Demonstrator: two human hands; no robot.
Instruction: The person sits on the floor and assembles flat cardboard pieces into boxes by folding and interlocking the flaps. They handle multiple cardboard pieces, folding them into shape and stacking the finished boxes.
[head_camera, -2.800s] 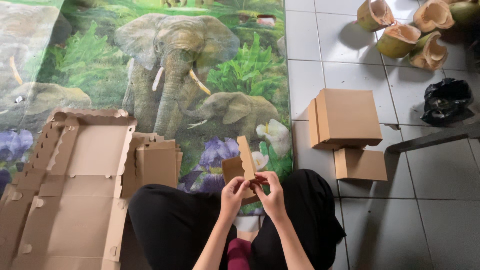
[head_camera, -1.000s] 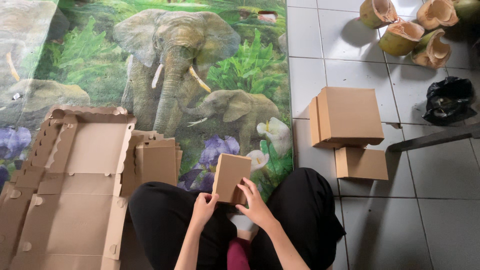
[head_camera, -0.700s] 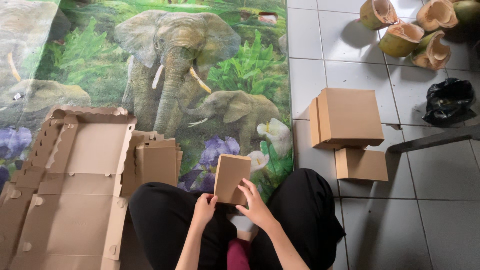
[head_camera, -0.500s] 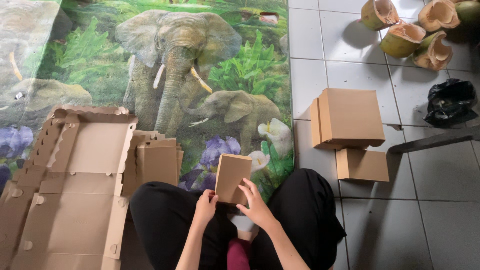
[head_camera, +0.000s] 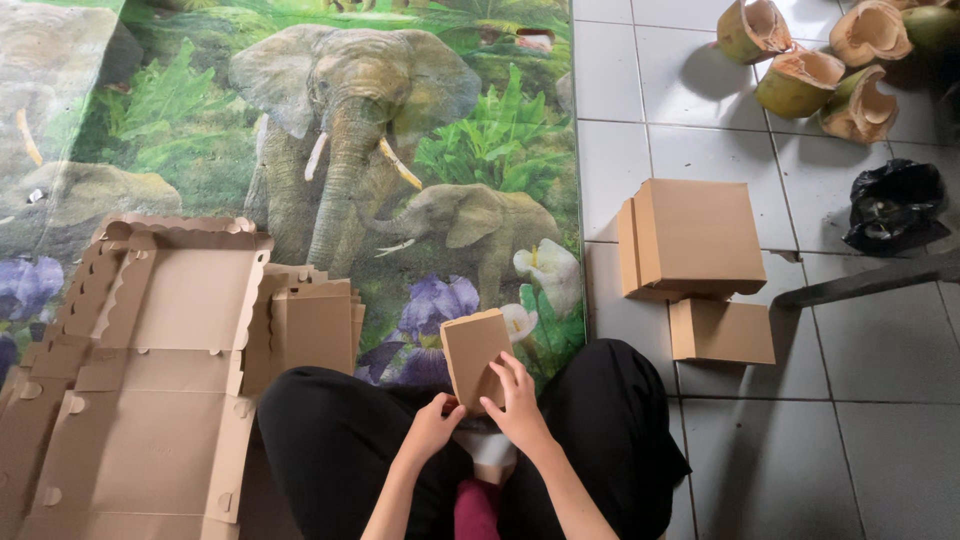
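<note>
I sit cross-legged on the floor in black trousers. A small brown cardboard box (head_camera: 472, 350) stands tilted in front of my lap. My right hand (head_camera: 519, 403) presses on its lower right side with the fingers spread over its face. My left hand (head_camera: 434, 423) grips its bottom left corner from below. Both hands hold the same box.
A stack of flat cardboard blanks (head_camera: 140, 370) lies at my left with smaller folded pieces (head_camera: 315, 325) beside it. Finished boxes (head_camera: 695, 240) (head_camera: 722, 331) sit on the white tiles at my right. An elephant-print mat (head_camera: 350, 130) covers the floor ahead. Coconut husks (head_camera: 810, 60) and a black bag (head_camera: 895, 205) lie far right.
Earlier both hands pinched a narrow folded cardboard piece edge-on. It has since turned broad face up as a small box, and over the last second the hands barely moved on it.
</note>
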